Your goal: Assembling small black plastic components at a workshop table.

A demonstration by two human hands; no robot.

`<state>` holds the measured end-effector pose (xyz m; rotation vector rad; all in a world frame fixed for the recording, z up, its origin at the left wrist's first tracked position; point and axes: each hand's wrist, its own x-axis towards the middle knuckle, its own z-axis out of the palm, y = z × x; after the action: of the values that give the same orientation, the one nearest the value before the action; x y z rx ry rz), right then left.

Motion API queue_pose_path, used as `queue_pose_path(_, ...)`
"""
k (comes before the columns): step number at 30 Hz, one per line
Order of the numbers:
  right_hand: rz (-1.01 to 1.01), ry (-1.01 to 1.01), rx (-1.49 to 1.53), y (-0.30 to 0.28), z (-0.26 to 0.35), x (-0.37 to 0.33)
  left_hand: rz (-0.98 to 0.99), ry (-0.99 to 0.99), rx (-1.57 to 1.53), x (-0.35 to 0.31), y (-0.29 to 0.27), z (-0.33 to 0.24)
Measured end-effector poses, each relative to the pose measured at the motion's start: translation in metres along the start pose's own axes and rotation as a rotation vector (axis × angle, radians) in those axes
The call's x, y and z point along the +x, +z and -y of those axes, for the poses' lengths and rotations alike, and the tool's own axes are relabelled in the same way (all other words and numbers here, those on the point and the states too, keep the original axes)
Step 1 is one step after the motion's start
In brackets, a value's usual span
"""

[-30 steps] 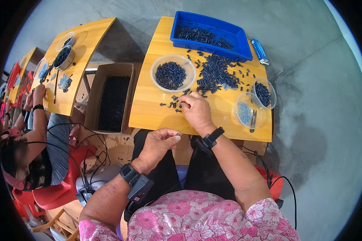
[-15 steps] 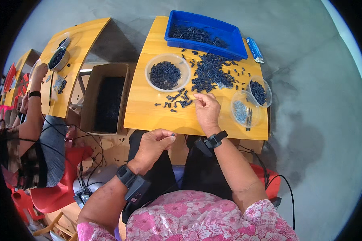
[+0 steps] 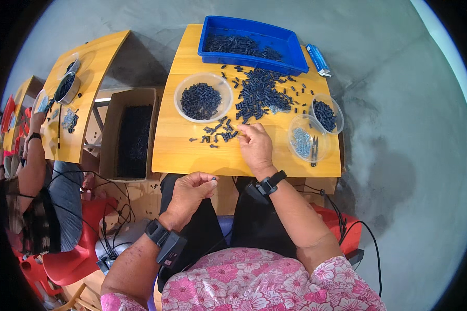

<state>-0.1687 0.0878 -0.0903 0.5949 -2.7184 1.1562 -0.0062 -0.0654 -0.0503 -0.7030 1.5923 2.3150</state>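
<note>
My left hand (image 3: 189, 194) is held just off the table's near edge, above my lap. Its thumb and forefinger pinch a small dark plastic piece (image 3: 214, 179), mostly hidden by the fingertips. Over the table, my right hand (image 3: 258, 147) has its thumb and forefinger pressed together; whatever lies between them is too small to make out. Beside those fingertips lie several loose black plastic pieces (image 3: 224, 136). Farther back spreads a heap of short black tubular pieces (image 3: 259, 93). Left of it stands a clear round tub (image 3: 178, 98) full of small black parts.
A blue tray (image 3: 296, 61) with black parts sits at the table's back, beside a blue-white box (image 3: 317, 59). At right are a tub of silvery parts (image 3: 301, 141) holding black-handled snips (image 3: 314, 150), and another tub (image 3: 340, 114). A carton (image 3: 109, 135) and a co-worker's arm (image 3: 31, 160) are leftward.
The whole view has shifted slightly, so the table appears farther left. Both my hands keep their pinches and nearly the same places over the scene. The co-worker's hand has moved at their table.
</note>
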Motion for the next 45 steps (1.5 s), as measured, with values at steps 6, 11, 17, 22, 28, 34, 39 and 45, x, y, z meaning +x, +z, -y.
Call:
queue_pose_path(6,0.048,-0.026,-0.004,-0.007,0.012,0.003,-0.013,-0.005,0.020,-0.001,0.002,-0.002)
queue_pose_path(11,0.005,-0.131,0.047,-0.006,0.012,0.003,-0.027,-0.008,0.031,0.000,0.002,-0.001)
queue_pose_path(17,0.082,-0.070,0.041,-0.005,0.014,0.002,-0.022,-0.014,0.029,0.000,0.001,-0.002)
queue_pose_path(22,0.080,-0.107,0.030,0.000,0.017,-0.002,-0.018,-0.029,0.014,0.000,0.002,-0.001)
queue_pose_path(28,0.041,-0.074,0.125,-0.001,0.016,0.000,-0.030,-0.017,0.011,-0.001,0.003,-0.003)
queue_pose_path(34,-0.009,-0.053,0.146,-0.001,0.007,0.014,-0.044,-0.021,0.012,0.001,0.000,0.001)
queue_pose_path(39,-0.043,-0.096,0.150,0.007,0.014,0.023,-0.051,-0.033,0.007,0.002,0.001,0.002)
queue_pose_path(45,0.105,-0.147,0.018,0.012,0.022,0.037,-0.056,-0.051,-0.002,0.002,0.001,0.000)
